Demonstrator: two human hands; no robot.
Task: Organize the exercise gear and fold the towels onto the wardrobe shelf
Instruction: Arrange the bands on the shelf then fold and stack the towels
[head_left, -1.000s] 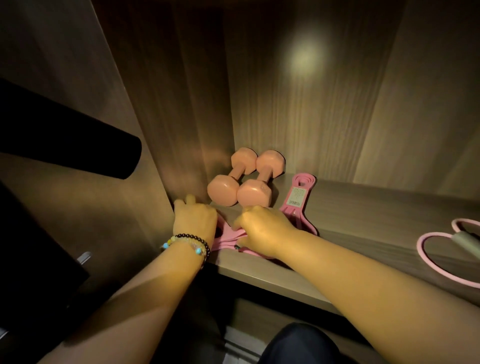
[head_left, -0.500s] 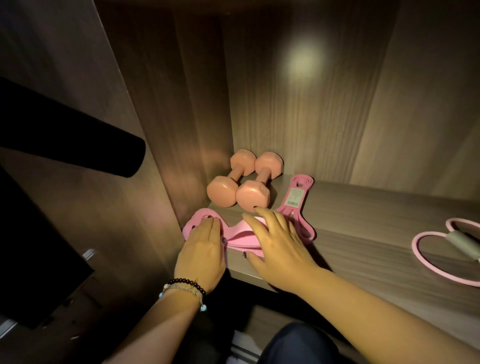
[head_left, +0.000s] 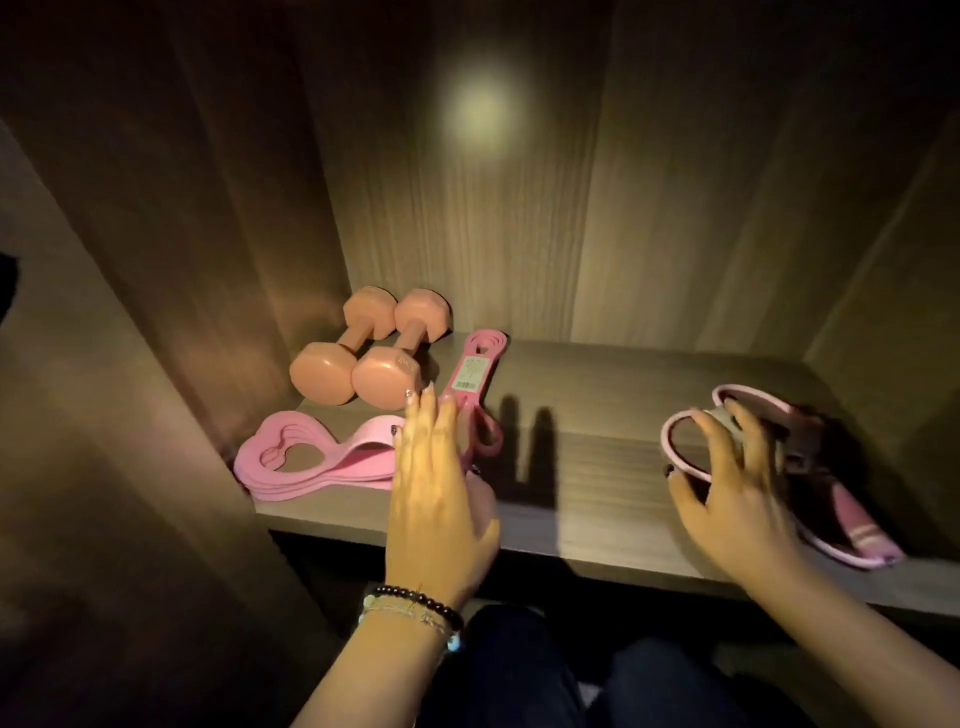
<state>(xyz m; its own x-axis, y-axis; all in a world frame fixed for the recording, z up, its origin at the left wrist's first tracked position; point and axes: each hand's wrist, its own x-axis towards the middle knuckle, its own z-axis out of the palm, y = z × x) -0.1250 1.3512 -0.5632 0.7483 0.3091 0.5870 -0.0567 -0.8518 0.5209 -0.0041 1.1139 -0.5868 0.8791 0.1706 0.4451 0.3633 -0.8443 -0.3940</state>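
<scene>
Left hand (head_left: 436, 499), fingers straight and together, lies flat on the pink bands (head_left: 311, 457) at centre frame. Right hand (head_left: 737, 499), fingers spread, touches the pink ring (head_left: 680, 457) on the shelf (head_left: 597, 478) at right.

A home wardrobe interior: dim wood-grain panels are enclosing a shelf (head_left: 623, 499) that is holding pink dumbbells (head_left: 363, 364) and resistance bands (head_left: 311, 457).

Two dumbbells (head_left: 363, 358) are seen in peach-orange, and the folded resistance bands (head_left: 311, 460) in pink. A darker pink band (head_left: 475, 371) is marked by a green-edged label, and the shelf (head_left: 597, 467) is patterned in grey-brown wood grain.
</scene>
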